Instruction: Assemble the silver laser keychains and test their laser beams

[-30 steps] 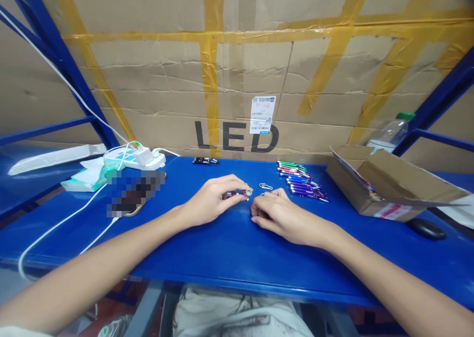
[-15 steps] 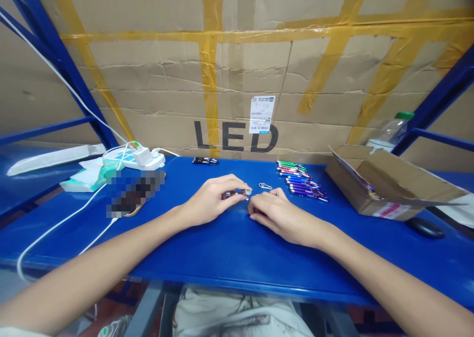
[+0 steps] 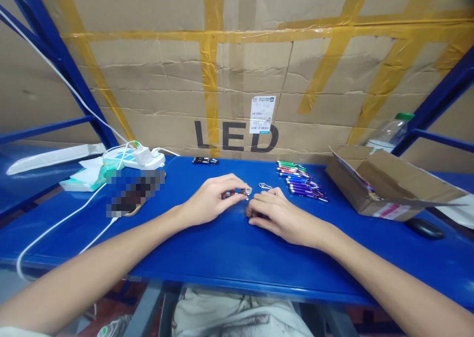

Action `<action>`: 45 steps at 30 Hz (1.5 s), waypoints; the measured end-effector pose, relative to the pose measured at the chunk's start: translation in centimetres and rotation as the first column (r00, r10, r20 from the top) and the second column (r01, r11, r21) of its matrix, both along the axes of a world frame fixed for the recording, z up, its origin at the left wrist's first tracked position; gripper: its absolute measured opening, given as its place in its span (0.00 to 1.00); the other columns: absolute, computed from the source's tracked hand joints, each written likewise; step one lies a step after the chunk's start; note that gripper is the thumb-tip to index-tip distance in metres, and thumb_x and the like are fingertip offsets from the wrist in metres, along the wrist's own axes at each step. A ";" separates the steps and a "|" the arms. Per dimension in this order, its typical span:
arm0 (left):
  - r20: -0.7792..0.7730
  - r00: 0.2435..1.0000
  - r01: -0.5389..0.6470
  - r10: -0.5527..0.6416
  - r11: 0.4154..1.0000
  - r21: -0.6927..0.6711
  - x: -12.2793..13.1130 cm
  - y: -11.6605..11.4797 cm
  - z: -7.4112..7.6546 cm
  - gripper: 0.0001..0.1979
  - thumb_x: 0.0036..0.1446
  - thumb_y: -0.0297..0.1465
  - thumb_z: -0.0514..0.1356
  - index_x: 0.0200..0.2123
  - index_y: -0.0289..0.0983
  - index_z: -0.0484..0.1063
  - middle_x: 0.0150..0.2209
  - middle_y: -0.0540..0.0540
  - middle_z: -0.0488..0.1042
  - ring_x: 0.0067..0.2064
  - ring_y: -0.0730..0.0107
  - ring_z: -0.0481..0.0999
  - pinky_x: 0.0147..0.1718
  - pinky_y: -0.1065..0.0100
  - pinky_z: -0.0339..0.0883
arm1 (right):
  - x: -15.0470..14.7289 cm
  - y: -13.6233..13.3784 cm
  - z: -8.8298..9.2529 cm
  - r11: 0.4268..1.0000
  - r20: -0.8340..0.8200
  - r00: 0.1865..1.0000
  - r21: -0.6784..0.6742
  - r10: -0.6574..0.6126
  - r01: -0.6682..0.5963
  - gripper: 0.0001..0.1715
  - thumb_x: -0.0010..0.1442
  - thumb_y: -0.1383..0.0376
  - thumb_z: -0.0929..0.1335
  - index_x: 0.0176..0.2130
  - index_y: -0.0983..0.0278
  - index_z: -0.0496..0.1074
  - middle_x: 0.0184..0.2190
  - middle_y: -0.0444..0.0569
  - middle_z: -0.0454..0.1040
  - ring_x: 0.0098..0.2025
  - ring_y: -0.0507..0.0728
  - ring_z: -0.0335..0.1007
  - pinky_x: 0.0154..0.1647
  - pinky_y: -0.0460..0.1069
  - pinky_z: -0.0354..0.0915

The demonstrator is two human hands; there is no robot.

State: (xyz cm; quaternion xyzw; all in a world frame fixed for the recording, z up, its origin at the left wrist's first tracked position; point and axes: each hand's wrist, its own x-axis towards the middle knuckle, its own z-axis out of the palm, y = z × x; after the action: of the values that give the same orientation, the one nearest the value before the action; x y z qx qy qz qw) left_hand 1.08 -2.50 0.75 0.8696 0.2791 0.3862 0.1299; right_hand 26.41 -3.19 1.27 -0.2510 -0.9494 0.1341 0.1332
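My left hand (image 3: 219, 198) is closed, with thumb and fingers pinching a small silver metal cylinder (image 3: 248, 191) whose round end faces outward. A shiny part of it also shows between the fingers. Close to its right, my right hand (image 3: 272, 211) rests with the fingers curled in, and what they hold, if anything, is hidden. Just behind the right hand lies a small silver carabiner clip (image 3: 265, 186) on the blue table (image 3: 229, 253). Farther right is a row of slim metallic pen-like tubes (image 3: 300, 179) in green, red, blue and purple.
Several black tubes (image 3: 205, 161) lie at the back edge. An open cardboard box (image 3: 370, 198) and a black mouse (image 3: 425, 228) are on the right. To the left are a phone (image 3: 137, 193), a power strip (image 3: 148, 161), white cables and a tissue pack (image 3: 83, 179). A large carton (image 3: 166, 90) stands behind.
The right hand's fingers have shifted slightly to the left and curl a little differently. The left hand stays almost still with the silver cylinder.
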 end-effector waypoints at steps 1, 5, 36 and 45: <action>-0.002 1.000 -0.002 0.002 1.000 0.000 0.0 0.0 0.0 0.10 0.72 0.33 0.62 0.52 0.36 0.81 0.48 0.41 0.82 0.40 0.69 0.78 0.41 0.68 0.74 | 0.0 0.0 0.0 1.000 0.002 1.000 0.001 0.004 -0.004 0.06 0.78 0.64 0.65 0.46 0.60 0.72 0.45 0.50 0.79 0.50 0.61 0.73 0.56 0.58 0.54; -0.012 1.000 -0.008 0.008 1.000 -0.007 0.0 0.0 0.0 0.11 0.72 0.33 0.62 0.52 0.36 0.81 0.47 0.41 0.82 0.38 0.70 0.78 0.39 0.68 0.73 | 0.1 0.1 0.0 1.000 0.004 1.000 -0.003 0.011 -0.011 0.06 0.78 0.65 0.64 0.47 0.60 0.72 0.45 0.50 0.79 0.51 0.61 0.73 0.57 0.58 0.53; -0.135 0.990 0.036 -0.028 0.998 0.053 -0.4 0.1 -0.1 0.13 0.75 0.35 0.59 0.54 0.37 0.80 0.49 0.39 0.82 0.51 0.61 0.81 0.52 0.63 0.74 | 0.0 0.1 -0.1 0.974 -0.382 0.922 0.178 -0.065 0.142 0.09 0.79 0.61 0.62 0.51 0.60 0.70 0.46 0.54 0.79 0.47 0.61 0.74 0.49 0.55 0.70; -0.145 0.989 0.027 -0.024 0.999 0.018 -0.3 0.1 -0.1 0.13 0.75 0.36 0.59 0.54 0.38 0.80 0.48 0.41 0.82 0.50 0.61 0.81 0.52 0.63 0.74 | 0.1 0.2 0.0 0.971 -0.365 0.930 0.201 -0.047 0.128 0.09 0.79 0.62 0.62 0.49 0.59 0.72 0.43 0.52 0.78 0.44 0.61 0.71 0.47 0.55 0.68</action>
State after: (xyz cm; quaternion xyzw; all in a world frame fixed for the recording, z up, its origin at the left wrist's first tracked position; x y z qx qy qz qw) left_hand 0.81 -2.44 0.67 0.9001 0.2727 0.3230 0.1057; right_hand 26.54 -2.96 1.26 -0.2482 -0.9060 0.0649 0.3367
